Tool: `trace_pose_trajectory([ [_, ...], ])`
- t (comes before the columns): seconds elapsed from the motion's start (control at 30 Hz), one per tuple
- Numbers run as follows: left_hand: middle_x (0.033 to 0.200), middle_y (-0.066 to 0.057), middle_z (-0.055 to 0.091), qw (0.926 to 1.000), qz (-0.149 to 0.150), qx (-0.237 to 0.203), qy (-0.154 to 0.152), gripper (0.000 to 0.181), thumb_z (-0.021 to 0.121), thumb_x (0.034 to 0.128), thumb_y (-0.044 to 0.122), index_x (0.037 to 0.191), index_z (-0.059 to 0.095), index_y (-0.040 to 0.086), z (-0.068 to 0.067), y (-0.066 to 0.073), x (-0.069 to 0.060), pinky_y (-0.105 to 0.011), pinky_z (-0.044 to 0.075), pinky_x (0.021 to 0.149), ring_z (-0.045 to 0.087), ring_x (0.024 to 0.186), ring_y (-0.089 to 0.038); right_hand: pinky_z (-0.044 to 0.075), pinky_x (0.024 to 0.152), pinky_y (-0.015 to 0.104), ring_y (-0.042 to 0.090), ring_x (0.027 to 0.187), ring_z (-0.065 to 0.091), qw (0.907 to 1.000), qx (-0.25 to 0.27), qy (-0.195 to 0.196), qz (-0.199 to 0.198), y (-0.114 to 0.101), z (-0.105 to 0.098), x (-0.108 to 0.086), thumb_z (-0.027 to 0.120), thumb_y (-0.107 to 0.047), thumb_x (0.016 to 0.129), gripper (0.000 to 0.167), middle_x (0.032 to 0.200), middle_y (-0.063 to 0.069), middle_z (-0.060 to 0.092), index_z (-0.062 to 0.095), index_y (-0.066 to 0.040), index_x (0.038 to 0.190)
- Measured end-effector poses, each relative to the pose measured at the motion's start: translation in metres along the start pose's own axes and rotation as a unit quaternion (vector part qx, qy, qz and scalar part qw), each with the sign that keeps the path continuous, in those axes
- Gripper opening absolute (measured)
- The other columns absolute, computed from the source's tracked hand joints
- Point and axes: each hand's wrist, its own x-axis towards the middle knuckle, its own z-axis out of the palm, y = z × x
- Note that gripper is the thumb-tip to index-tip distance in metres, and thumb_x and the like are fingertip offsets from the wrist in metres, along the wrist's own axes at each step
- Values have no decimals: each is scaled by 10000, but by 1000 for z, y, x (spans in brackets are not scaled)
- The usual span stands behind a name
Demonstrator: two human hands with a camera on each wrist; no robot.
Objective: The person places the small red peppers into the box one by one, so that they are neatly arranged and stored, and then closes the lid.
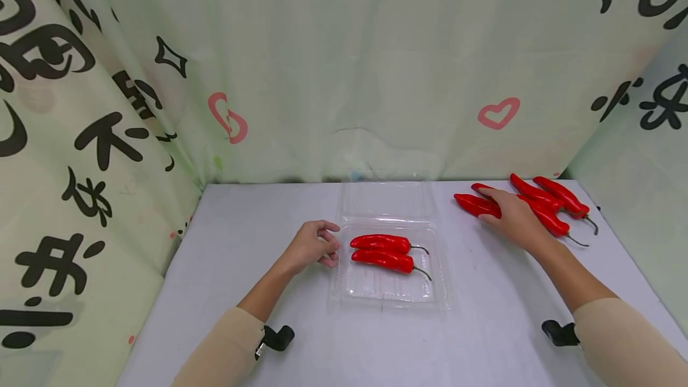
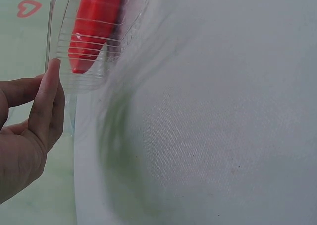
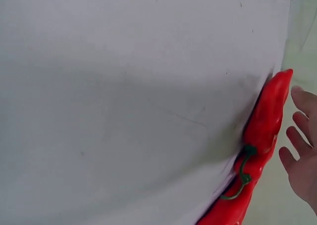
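Red peppers (image 1: 380, 243): two lie in the clear tray (image 1: 387, 292), loose peppers (image 1: 562, 196) at right on the bench (image 1: 258, 208). Right hand (image 1: 510, 217) over the loose ones, grip looks released; left hand (image 1: 313, 245) relaxed, empty, beside tray. Probably picking step; next move calls for closing round one.

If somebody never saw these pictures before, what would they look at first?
Probably the shiny red peppers: two lie side by side in the clear plastic box mid-table, and more red peppers lie at the table's back right, by the right hand. Next might come the big black writing on the pale curtain at the left.
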Motion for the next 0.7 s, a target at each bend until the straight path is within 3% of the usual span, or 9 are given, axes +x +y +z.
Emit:
trace_pose_trajectory([
  [0.4, 937, -142, 657, 10000, 8, -19, -15, 405, 698, 947, -5, 1336, 585, -17, 0, 2, -1, -296, 635, 606, 692, 640, -173, 546, 956, 668, 538, 1278, 435, 9994, -105, -230, 229, 15, -1, 9, 807, -154, 890, 791, 1445, 340, 475, 396, 28, 1541],
  [0.7, 928, -141, 649, 9999, -1, -109, -47, 410, 697, 941, -24, 1333, 578, -38, 0, 1, -1, -306, 636, 596, 689, 639, -169, 588, 922, 609, 508, 1199, 498, 9990, -228, -307, 240, 13, 0, 11, 776, -90, 898, 734, 1396, 345, 521, 418, 40, 1526],
])
